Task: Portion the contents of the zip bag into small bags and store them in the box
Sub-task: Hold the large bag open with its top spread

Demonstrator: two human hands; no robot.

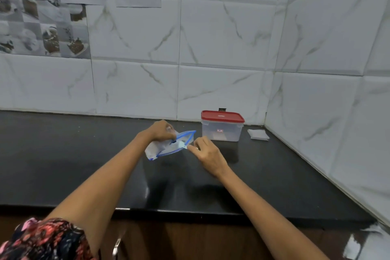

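A clear zip bag (166, 148) with a blue zip strip is held just above the black counter, its mouth partly open toward the right. My left hand (161, 131) grips the bag's far top edge. My right hand (207, 154) pinches the white slider at the near side of the mouth. What is inside the bag is not discernible. Behind my right hand stands a clear plastic box (221, 131) with a red lid (222, 116) closed on it. A small stack of flat clear small bags (258, 134) lies to the right of the box.
The black counter (84, 154) runs to a tiled back wall and a tiled side wall on the right, forming a corner behind the box. Papers hang on the wall at upper left. A wooden cabinet front with a metal handle (117, 246) lies below the counter edge.
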